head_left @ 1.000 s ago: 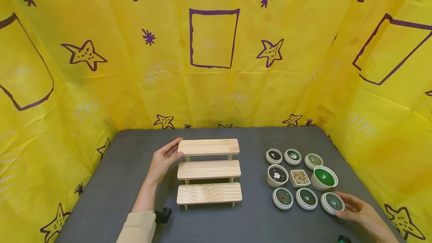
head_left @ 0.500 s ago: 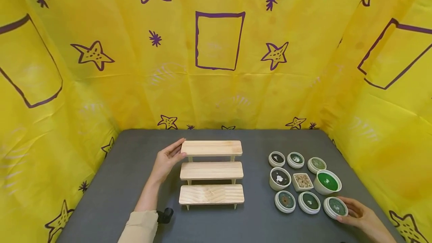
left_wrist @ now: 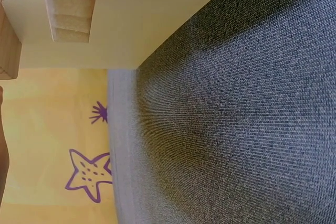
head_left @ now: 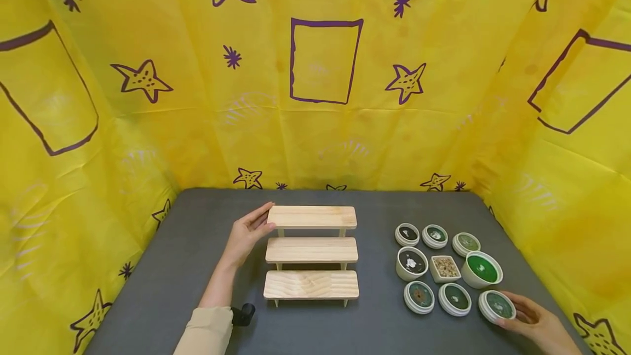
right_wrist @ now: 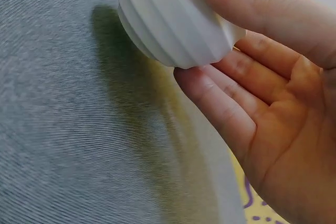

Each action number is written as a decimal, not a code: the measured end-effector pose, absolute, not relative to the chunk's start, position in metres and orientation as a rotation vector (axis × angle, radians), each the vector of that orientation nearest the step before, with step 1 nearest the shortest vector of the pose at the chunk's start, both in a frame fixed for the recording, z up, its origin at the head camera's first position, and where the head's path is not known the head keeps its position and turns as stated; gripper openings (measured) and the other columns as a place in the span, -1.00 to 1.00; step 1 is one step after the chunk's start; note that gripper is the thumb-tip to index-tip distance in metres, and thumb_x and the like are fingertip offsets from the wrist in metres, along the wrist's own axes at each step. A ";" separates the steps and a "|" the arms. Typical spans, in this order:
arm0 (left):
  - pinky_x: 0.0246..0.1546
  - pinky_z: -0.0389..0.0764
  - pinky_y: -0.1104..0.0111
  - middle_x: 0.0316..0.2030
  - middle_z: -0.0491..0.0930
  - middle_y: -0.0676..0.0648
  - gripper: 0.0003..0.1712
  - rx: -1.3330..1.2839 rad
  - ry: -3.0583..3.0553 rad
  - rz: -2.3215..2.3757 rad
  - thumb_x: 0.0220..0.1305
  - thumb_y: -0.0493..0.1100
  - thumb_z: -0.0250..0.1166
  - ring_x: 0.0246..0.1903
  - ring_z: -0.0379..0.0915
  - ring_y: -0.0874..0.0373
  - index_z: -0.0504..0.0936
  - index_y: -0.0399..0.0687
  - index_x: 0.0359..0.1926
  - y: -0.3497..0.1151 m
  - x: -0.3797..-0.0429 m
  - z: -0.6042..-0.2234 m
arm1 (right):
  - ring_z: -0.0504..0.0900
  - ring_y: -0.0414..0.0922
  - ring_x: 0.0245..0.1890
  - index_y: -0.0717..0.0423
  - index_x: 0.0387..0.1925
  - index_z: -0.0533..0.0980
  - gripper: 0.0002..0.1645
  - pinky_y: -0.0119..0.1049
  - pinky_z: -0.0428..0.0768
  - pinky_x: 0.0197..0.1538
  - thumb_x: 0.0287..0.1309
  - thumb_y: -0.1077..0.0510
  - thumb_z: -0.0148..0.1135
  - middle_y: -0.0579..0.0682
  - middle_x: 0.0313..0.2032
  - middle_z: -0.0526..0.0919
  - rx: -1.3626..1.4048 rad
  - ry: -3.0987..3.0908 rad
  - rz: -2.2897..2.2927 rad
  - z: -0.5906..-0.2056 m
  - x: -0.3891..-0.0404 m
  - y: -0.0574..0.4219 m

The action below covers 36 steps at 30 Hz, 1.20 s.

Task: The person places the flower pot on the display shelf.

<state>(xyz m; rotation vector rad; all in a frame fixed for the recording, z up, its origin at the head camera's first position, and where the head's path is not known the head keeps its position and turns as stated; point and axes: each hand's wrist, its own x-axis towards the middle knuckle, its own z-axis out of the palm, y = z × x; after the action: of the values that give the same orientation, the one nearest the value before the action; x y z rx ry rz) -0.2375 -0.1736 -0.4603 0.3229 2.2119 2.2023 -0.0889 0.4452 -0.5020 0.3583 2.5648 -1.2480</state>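
A three-tier wooden display stand [head_left: 312, 250] stands left of centre on the table in the head view. My left hand [head_left: 244, 239] holds the left end of its top tier, thumb in front and fingers partly hidden behind. The left wrist view shows the stand's pale side panel [left_wrist: 121, 24] close up. At the lower right, my right hand [head_left: 542, 326] grips a small round white candle-like pot [head_left: 499, 305] with a dark green top. In the right wrist view the pot's ribbed white wall [right_wrist: 173, 24] sits between thumb and fingers. Whether its base touches the table is unclear.
Several similar pots stand left of and behind the held one, among them a dark green pot [head_left: 454, 298], a bright green cup [head_left: 482, 268] and a square dish [head_left: 445, 269] of small pale bits. Yellow cloth walls [head_left: 325, 147] border the grey table [head_left: 379, 333].
The head view has shifted, so everything appears a little farther right. The gap between the held pot and its left neighbour has widened slightly. The left hand keeps its hold on the stand.
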 end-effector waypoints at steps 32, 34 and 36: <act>0.09 0.55 0.64 0.43 0.26 -0.31 -0.30 0.321 2.184 2.283 0.28 -0.37 0.28 0.41 0.19 -0.04 0.29 -0.32 0.41 -0.169 -0.235 -0.465 | 0.57 -0.61 -0.13 0.20 0.31 0.41 -0.33 -0.71 0.56 -0.13 0.17 0.21 0.37 -0.68 -0.11 0.56 0.067 2.793 -1.561 -0.438 -0.117 0.360; 0.09 0.55 0.64 0.43 0.26 -0.31 -0.31 0.325 2.182 2.287 0.28 -0.37 0.28 0.41 0.18 -0.06 0.29 -0.32 0.41 -0.170 -0.235 -0.466 | 0.59 -0.59 -0.12 0.26 0.29 0.41 -0.33 -0.72 0.56 -0.10 0.15 0.24 0.38 -0.65 -0.11 0.57 -0.004 2.797 -1.593 -0.435 -0.124 0.348; 0.09 0.55 0.64 0.43 0.26 -0.31 -0.30 0.331 2.180 2.293 0.28 -0.37 0.28 0.42 0.17 -0.07 0.29 -0.33 0.41 -0.170 -0.235 -0.467 | 0.60 -0.57 -0.12 0.31 0.27 0.41 -0.32 -0.70 0.57 -0.09 0.13 0.26 0.39 -0.61 -0.11 0.58 -0.083 2.802 -1.611 -0.433 -0.131 0.337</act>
<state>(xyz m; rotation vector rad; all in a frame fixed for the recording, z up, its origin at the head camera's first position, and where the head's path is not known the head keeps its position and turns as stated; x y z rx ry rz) -0.2345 -0.1697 -0.4669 0.3314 2.1802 2.2931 -0.1310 0.3370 -0.4328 -0.0826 2.8017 -1.6111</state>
